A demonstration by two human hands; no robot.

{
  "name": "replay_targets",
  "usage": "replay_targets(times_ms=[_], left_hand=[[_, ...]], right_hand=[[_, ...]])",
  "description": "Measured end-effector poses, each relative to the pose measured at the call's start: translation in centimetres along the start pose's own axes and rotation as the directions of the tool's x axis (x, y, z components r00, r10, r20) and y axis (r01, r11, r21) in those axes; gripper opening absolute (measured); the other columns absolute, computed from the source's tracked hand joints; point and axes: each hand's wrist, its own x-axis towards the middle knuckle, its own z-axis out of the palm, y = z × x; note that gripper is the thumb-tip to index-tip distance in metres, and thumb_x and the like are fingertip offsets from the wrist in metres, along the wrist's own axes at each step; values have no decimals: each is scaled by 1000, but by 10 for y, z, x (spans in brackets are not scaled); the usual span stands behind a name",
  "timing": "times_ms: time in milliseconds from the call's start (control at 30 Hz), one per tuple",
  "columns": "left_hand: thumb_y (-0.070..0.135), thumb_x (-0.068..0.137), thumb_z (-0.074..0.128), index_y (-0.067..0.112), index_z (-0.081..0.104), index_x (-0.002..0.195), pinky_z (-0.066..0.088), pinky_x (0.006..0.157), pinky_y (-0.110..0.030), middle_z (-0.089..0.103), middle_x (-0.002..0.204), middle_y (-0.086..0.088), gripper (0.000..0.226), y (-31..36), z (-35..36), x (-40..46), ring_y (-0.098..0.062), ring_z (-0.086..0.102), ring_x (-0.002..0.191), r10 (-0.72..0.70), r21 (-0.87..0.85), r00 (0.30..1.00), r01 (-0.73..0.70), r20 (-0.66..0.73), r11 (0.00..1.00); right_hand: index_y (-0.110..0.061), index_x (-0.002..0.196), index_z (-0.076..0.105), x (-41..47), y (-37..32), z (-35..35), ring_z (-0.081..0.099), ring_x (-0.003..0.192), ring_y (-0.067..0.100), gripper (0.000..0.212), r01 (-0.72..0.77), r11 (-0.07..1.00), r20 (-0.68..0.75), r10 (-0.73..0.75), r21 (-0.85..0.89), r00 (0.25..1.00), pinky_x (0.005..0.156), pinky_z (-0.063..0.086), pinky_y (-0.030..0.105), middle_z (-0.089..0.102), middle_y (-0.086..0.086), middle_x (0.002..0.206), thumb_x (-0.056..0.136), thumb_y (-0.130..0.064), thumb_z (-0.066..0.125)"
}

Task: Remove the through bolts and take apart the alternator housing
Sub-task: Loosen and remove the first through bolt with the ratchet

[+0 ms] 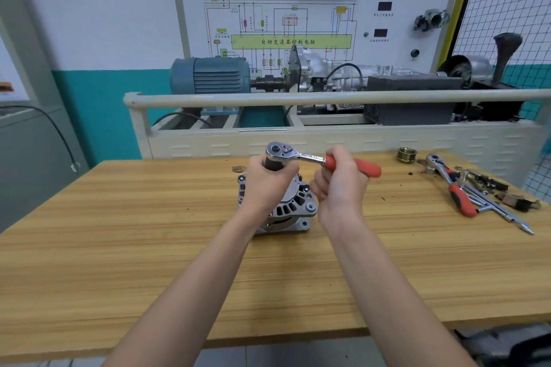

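1. The alternator (287, 207) is sitting near the middle of the wooden bench (119, 247), its vented housing facing up.
2. The left hand (268, 182) is resting on top of the alternator, its fingers curling round a dark socket (272, 164) that is standing upright under the ratchet head.
3. The right hand (343, 185) is gripping the ratchet (301, 156) by its red handle, fingers wrapping the handle close to the metal neck; the handle end is sticking out to the right.
4. The ratchet is lying roughly level above the alternator, head to the left over the socket.
5. A brass-coloured pulley (407, 155) is sitting at the far right of the bench.
6. A second ratchet (447, 185) with a red handle is lying beside it among loose metal parts (489, 188); these cannot be identified individually.
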Motion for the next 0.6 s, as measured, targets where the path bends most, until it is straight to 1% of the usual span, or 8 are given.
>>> replay_targets(times_ms=[67,167,233,300,367,433,500,600], left_hand=[[-4,79,63,7,44,54,31,47,-25,39,48,-5,33,1,-7,-1,-15,34,45,32,56,996,-37,88,998],[11,76,67,8,50,53,41,51,-27,50,46,-6,29,8,-16,1,-17,45,45,44,157,964,-88,261,984],[17,75,67,13,51,52,38,48,-27,49,44,-4,28,16,-18,6,-20,45,44,13,147,934,-70,358,987],[9,80,66,20,47,48,32,44,-24,41,42,1,38,18,-17,11,-18,37,40,-3,61,924,-22,383,998],[-2,84,62,23,44,46,27,41,-20,35,42,4,49,13,-15,12,-13,29,39,-14,-3,941,17,339,1000],[-7,83,60,17,42,48,25,40,-18,33,42,7,46,7,-11,10,-10,26,38,-3,-15,966,7,258,1000],[-2,78,60,9,39,55,23,41,-21,31,44,5,34,4,-5,7,-10,25,41,47,-14,987,-46,156,999],[8,70,57,9,39,57,21,45,-28,30,48,3,22,4,1,4,-13,24,46,99,-36,994,-98,50,995]], right_hand=[[-23,34,35,20,-14,5,18,33,8,53,-91,986,103,106,-138,989,34,17,16,23,-9,38,80,-5,52],[-23,36,31,49,-33,18,14,32,7,50,-207,905,260,315,-371,913,32,14,15,19,-8,38,80,-6,47],[-23,37,30,62,-40,28,12,31,7,50,-222,848,312,403,-481,861,32,11,15,16,-8,37,81,-7,45],[-23,37,29,66,-38,35,11,32,7,49,-218,833,334,425,-509,841,32,10,15,16,-8,37,82,-8,45],[-22,40,29,64,-32,38,11,33,8,46,-223,863,307,386,-453,870,32,11,16,16,-7,39,80,-7,46],[-22,46,27,56,-23,34,12,34,9,41,-209,922,232,292,-327,928,33,13,16,18,-7,42,77,-5,48],[-21,51,27,45,-15,25,15,34,9,38,-157,966,143,188,-205,972,34,14,17,20,-7,42,76,-3,49],[-22,46,31,23,-6,10,18,33,8,41,-55,997,11,56,-56,998,35,17,17,23,-9,39,77,-2,51]])
